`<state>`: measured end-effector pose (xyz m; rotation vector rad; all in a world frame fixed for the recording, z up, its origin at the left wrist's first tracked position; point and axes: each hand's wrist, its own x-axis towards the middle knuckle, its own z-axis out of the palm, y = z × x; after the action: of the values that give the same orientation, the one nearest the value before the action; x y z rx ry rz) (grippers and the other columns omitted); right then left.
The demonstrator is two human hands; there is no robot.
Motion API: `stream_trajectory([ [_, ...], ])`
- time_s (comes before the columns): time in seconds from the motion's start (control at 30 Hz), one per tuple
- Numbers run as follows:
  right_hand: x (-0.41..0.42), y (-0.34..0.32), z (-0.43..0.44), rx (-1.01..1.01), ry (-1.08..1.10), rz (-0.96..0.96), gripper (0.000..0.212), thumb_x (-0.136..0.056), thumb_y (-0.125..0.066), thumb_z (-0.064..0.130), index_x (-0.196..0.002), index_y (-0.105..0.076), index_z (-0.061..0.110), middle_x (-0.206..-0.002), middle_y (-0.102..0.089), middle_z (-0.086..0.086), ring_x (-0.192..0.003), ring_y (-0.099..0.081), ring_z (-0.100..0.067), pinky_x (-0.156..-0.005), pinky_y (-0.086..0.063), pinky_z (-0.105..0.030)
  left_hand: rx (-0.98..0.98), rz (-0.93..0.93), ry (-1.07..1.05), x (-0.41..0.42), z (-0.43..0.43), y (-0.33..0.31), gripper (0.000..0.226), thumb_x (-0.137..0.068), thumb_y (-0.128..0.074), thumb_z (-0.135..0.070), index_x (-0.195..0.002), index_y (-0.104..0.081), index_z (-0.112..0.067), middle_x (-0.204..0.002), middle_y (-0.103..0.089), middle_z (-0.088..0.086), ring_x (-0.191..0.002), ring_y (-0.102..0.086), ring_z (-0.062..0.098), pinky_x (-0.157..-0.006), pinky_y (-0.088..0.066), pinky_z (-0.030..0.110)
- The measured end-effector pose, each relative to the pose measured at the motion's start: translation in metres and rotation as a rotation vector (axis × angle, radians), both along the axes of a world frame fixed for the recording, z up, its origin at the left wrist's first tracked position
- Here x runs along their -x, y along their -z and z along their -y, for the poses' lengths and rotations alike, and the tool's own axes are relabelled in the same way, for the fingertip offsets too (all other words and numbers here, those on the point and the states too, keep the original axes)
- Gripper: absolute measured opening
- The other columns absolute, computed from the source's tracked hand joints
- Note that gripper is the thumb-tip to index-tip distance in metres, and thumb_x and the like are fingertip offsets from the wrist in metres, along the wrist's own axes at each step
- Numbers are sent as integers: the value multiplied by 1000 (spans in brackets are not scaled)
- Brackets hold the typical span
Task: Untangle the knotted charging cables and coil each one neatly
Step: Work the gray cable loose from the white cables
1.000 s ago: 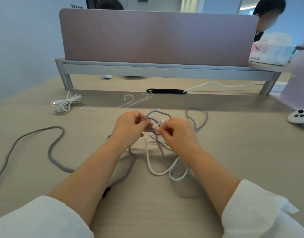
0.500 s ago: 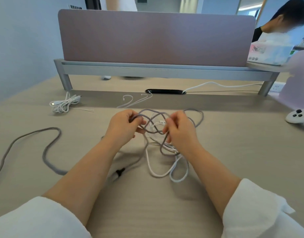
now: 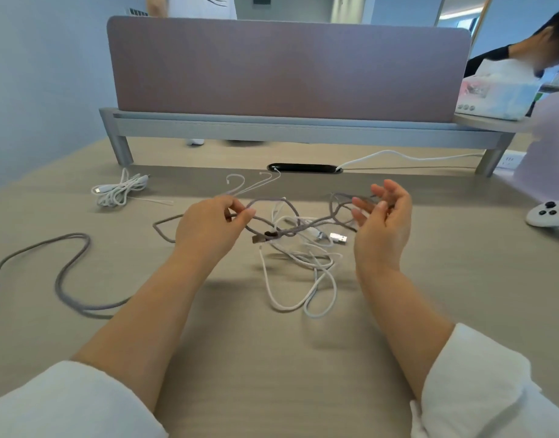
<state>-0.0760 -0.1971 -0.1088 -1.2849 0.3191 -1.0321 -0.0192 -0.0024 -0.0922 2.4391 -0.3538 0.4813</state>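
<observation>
The left hand (image 3: 208, 227) pinches the grey cable (image 3: 57, 282) between thumb and forefinger. The right hand (image 3: 382, 226) has its fingers loosely spread, with a grey loop at its fingertips. Between them the white cable (image 3: 282, 308) lies tangled on the desk (image 3: 271, 374).

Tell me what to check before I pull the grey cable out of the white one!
1. Left hand pinching the grey cable: ok.
2. Right hand gripping it too: not ok, its fingers are spread.
3. Grey cable free of the white cable: not ok, they cross.
4. Silver plug in sight: ok.
5. Knot loose enough to pull: cannot tell.
</observation>
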Motion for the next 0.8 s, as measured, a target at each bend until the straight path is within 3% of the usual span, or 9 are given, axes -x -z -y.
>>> stream_trajectory([
  [0.1, -2, 5, 3, 146, 75, -111, 29, -97, -34, 6, -122, -45, 13, -103, -54, 5, -83, -58, -6, -77, -50, -25, 169, 99, 6, 2, 0, -1, 23, -92, -52, -36, -82, -57, -16, -72, -59, -1, -66, -53, 21, -62, -37, 29],
  [0.17, -3, 8, 1, 356, 14, -395, 30, -94, -45, 14, -124, -48, 10, -88, -56, 6, -79, -55, -9, -73, -44, -19, 281, 21, 83, 2, 2, 1, 21, -94, -50, -33, -79, -52, -18, -71, -64, -4, -56, -61, 13, -57, -43, 20],
  [0.23, -2, 14, -2, 663, -50, -771, 35, -91, -53, 26, -125, -50, 17, -106, -56, -3, -100, -51, -19, -84, -39, -25, 359, -91, 165, 3, 5, 4, 20, -95, -49, -27, -76, -49, -22, -72, -66, -7, -50, -61, 5, -53, -43, 17],
  [0.3, 3, 12, -8, 933, 38, -949, 38, -88, -56, 33, -125, -52, 26, -132, -38, -9, -120, -35, -27, -98, -33, -36, 441, -191, 222, 5, 8, 5, 20, -96, -48, -22, -76, -47, -21, -71, -66, -3, -50, -63, 5, -53, -46, 22],
  [0.37, 7, 9, -16, 1101, 146, -826, 36, -81, -65, 31, -116, -59, 27, -140, -30, -12, -123, -32, -33, -99, -32, -43, 534, -255, 263, 7, 10, 5, 18, -95, -49, -20, -77, -47, -18, -68, -66, 0, -51, -64, 8, -51, -48, 22],
  [0.47, 4, 10, -22, 1269, 108, -493, 33, -64, -82, 21, -94, -70, 16, -116, -55, -15, -97, -54, -37, -80, -50, -43, 687, -325, 327, 10, 13, 4, 15, -94, -51, -17, -79, -49, -15, -66, -65, 1, -50, -64, 10, -47, -47, 18],
  [0.67, 7, 3, -22, 1376, 42, -699, 48, -82, -60, 50, -120, -43, 27, -112, -61, 2, -108, -47, -25, -92, -29, -35, 759, -388, 411, 16, 15, 1, 14, -93, -52, -16, -80, -53, -12, -51, -61, -6, -41, -53, 4, -45, -46, 14],
  [0.73, 6, 2, -21, 1467, -6, -674, 36, -86, -53, 54, -108, -54, 26, -95, -66, -1, -96, -55, -24, -84, -34, -35, 757, -372, 379, 16, 16, 2, 15, -93, -52, -15, -79, -52, -12, -54, -61, -5, -40, -52, 3, -46, -47, 14],
  [0.8, 4, 4, -22, 1520, 20, -548, 30, -88, -54, 41, -75, -63, 16, -66, -63, -5, -66, -59, -27, -59, -35, -29, 724, -318, 309, 12, 15, 4, 15, -94, -52, -16, -78, -51, -14, -62, -60, 0, -42, -54, 2, -46, -45, 13],
])
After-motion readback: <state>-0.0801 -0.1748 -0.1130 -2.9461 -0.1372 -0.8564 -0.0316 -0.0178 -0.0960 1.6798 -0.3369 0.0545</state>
